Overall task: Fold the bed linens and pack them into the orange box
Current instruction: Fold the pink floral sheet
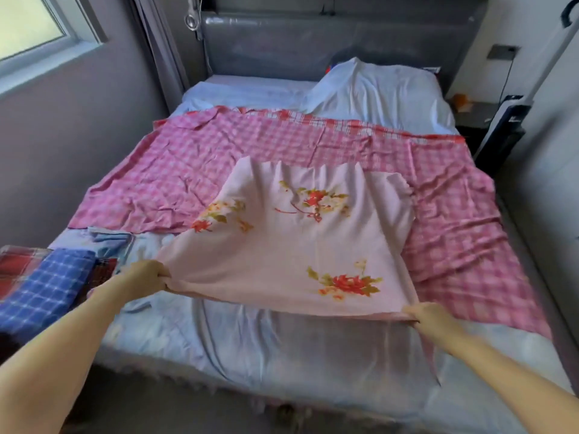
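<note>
Both hands are well apart, each clamped on cloth: the left hand (147, 275) grips the near left corner of the pale pink floral sheet (297, 245), and the right hand (429, 314) grips its near right corner, fingers curled round the hem. Between them the near edge of that sheet is drawn out and held up off the bed (250, 355), above its foot end. The rest of the sheet slopes down to lie on the middle of the bed, ending in loose folds at its far edge (the print is red flowers with green leaves). Beneath it a pink checked sheet (188, 170) is spread, crumpled, across the middle of the bed from the left edge to the right edge. The bed's own cover is light blue and shows bare at the foot end and at the head end. At the bed's near left corner lie folded cloths: a blue checked cloth (40, 292) rests over a red plaid cloth (18, 261), and a light blue folded cloth (109, 239) lies just beside them, toward the middle of the bed. At the head end, on the right side of the bed, a white pillow (376, 89) rises against the grey headboard (313, 42). Past the bed's right edge, near the head end, stands a dark nightstand (476, 111) with something small and orange on it, too small to tell what. A window (31, 26) sits in the wall to the left of the bed.
</note>
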